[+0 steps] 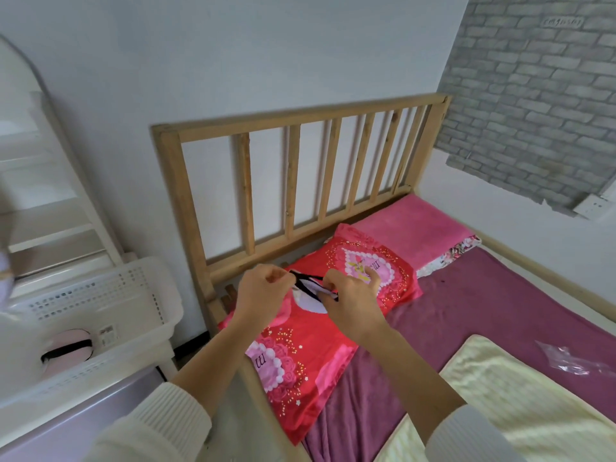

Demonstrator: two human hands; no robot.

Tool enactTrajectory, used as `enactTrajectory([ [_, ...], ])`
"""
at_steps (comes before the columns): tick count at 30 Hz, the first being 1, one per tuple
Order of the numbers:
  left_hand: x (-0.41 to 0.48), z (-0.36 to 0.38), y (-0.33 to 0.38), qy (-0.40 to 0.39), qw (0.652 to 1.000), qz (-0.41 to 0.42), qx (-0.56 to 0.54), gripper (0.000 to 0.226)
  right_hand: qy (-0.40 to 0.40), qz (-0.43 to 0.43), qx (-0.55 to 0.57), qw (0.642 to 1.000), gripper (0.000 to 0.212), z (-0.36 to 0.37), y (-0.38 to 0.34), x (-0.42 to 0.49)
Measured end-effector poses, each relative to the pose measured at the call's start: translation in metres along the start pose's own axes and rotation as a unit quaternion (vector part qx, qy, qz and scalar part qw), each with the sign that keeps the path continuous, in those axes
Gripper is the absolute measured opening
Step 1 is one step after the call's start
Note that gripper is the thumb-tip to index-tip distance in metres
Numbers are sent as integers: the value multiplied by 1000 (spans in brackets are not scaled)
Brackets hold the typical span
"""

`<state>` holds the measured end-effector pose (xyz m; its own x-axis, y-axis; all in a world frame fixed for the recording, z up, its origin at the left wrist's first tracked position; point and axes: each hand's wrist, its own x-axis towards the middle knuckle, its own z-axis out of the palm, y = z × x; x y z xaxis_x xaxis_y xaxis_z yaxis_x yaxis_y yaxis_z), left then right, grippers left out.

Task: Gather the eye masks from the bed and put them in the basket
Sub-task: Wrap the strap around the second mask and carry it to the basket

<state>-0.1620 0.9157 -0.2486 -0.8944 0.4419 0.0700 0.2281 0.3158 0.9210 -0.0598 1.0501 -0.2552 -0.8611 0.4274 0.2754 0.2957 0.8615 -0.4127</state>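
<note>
A pale eye mask (311, 303) with a black strap hangs over the red pillow (293, 355), held between both hands. My left hand (263, 291) pinches the strap's left end. Gripping the mask's right side is my right hand (353, 300). To the left of the bed stands a white plastic basket (100, 295) on a purple-topped surface. Inside it lies a pink eye mask (71, 351) with a black strap.
A wooden slatted headboard (293, 171) rises behind the pillows. A pink pillow (413, 228) sits further right. A purple sheet (483, 311), a pale yellow blanket (520, 405) and a clear plastic wrapper (566, 360) lie on the bed. White shelves (43, 181) stand at far left.
</note>
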Motion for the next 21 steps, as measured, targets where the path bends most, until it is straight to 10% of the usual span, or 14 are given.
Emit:
enactTrajectory([
  [7, 6, -14, -35, 122, 951, -222, -175, 23, -20, 15, 140, 990, 27, 8, -2, 13],
  [21, 43, -188, -124, 92, 934, -259, -230, 15, -197, 44, 428, 881, 8, 110, -152, 122],
])
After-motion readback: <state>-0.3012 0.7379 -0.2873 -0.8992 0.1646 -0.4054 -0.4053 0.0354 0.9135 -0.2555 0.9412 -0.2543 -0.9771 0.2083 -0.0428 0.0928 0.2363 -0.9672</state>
